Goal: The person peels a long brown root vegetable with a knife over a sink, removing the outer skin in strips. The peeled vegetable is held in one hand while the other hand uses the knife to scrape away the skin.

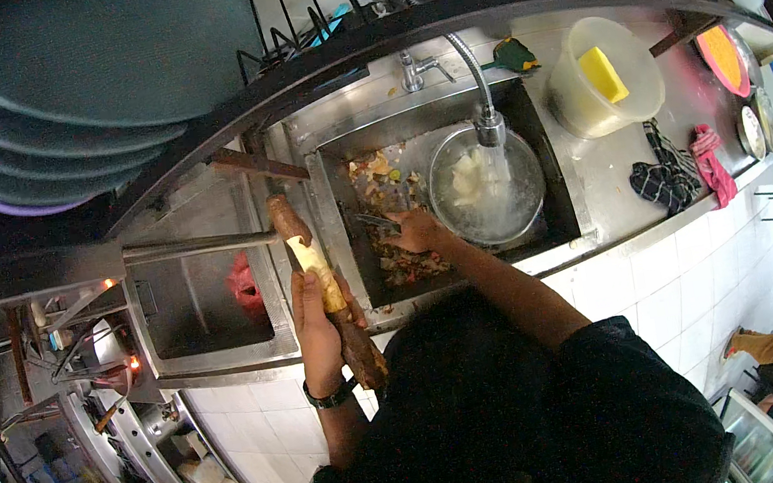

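As water (pixel 498 163) ran into a bowl (pixel 526 206) of pale pieces (pixel 467 183), a person's left hand (pixel 319 338) gripped a partly peeled root (pixel 308 254) over the left rim of a sink basin (pixel 548 159); the right hand (pixel 418 231) clasped a slim tool (pixel 378 221). Peeling appeared underway; another stroke would call for exposing brown skin.

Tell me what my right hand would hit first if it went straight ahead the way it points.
Led by the metal tool it holds, your right hand would probably meet the sink's left wall; if higher up, the partly peeled root instead. Depth is unclear.
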`<action>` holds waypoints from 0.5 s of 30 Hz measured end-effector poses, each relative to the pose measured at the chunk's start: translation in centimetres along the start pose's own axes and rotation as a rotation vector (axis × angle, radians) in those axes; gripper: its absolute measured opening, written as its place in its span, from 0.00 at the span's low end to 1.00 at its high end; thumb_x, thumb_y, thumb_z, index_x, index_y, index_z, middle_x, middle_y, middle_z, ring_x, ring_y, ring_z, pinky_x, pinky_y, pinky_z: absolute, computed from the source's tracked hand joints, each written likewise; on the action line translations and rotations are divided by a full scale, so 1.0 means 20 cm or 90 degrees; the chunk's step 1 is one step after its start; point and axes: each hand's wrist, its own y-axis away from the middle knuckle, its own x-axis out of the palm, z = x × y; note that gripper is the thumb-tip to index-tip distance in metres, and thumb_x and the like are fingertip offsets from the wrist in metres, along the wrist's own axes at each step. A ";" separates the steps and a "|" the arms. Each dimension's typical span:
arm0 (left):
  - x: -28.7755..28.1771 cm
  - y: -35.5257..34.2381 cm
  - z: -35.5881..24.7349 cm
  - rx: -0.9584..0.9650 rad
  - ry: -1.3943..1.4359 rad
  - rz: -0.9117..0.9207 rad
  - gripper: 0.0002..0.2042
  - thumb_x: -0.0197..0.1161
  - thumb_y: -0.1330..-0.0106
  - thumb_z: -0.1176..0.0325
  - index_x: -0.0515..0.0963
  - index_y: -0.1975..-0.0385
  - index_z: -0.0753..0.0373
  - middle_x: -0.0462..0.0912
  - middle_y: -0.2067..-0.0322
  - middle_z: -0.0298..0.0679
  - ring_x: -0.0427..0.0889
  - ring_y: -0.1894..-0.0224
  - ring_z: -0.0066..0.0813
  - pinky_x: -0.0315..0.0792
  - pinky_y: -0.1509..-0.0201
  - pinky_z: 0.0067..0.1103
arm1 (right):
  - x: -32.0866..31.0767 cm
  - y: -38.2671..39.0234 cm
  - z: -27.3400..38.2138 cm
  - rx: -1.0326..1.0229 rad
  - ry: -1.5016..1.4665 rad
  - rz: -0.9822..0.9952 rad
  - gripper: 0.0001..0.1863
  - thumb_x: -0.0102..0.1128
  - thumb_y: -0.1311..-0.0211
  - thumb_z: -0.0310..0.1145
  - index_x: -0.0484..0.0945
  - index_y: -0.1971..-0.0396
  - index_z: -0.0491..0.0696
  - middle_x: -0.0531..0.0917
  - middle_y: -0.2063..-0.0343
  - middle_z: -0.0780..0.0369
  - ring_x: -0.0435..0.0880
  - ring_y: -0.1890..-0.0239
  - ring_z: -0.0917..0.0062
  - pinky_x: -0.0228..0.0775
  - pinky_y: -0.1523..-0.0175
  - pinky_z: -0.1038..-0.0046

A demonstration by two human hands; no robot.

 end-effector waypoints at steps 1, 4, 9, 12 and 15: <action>0.00 0.03 0.00 0.009 -0.001 0.000 0.21 0.45 0.18 0.46 0.72 0.57 0.61 0.76 0.74 0.35 0.73 0.83 0.22 0.71 0.80 0.21 | -0.03 -0.01 0.02 0.020 -0.001 0.068 0.43 0.61 0.32 0.59 0.67 0.29 0.40 0.86 0.53 0.45 0.88 0.53 0.56 0.78 0.43 0.57; -0.02 0.09 0.00 0.051 -0.017 0.028 0.21 0.44 0.18 0.47 0.72 0.55 0.61 0.77 0.73 0.35 0.74 0.83 0.23 0.72 0.79 0.21 | -0.03 0.00 -0.06 0.004 -0.001 0.101 0.44 0.59 0.32 0.58 0.63 0.27 0.39 0.86 0.55 0.44 0.87 0.54 0.55 0.78 0.43 0.56; -0.07 0.13 0.08 0.051 0.035 0.070 0.15 0.50 0.18 0.52 0.69 0.55 0.59 0.77 0.73 0.35 0.76 0.80 0.23 0.73 0.78 0.20 | -0.06 0.21 -0.25 0.179 -0.244 0.177 0.33 0.62 0.32 0.46 0.73 0.37 0.35 0.87 0.57 0.45 0.87 0.57 0.56 0.81 0.52 0.56; -0.09 0.19 0.12 0.065 0.048 0.056 0.14 0.49 0.18 0.53 0.69 0.56 0.59 0.77 0.73 0.35 0.76 0.81 0.23 0.73 0.79 0.20 | -0.31 0.37 -0.16 0.190 -0.143 0.265 0.28 0.64 0.34 0.36 0.74 0.41 0.31 0.87 0.59 0.46 0.88 0.62 0.57 0.82 0.59 0.58; -0.07 0.20 0.11 0.081 0.042 0.078 0.14 0.48 0.18 0.53 0.68 0.58 0.59 0.77 0.73 0.36 0.76 0.81 0.23 0.73 0.78 0.20 | -0.40 0.50 -0.17 0.214 -0.051 0.288 0.26 0.65 0.35 0.30 0.74 0.42 0.28 0.88 0.63 0.48 0.89 0.68 0.58 0.82 0.63 0.59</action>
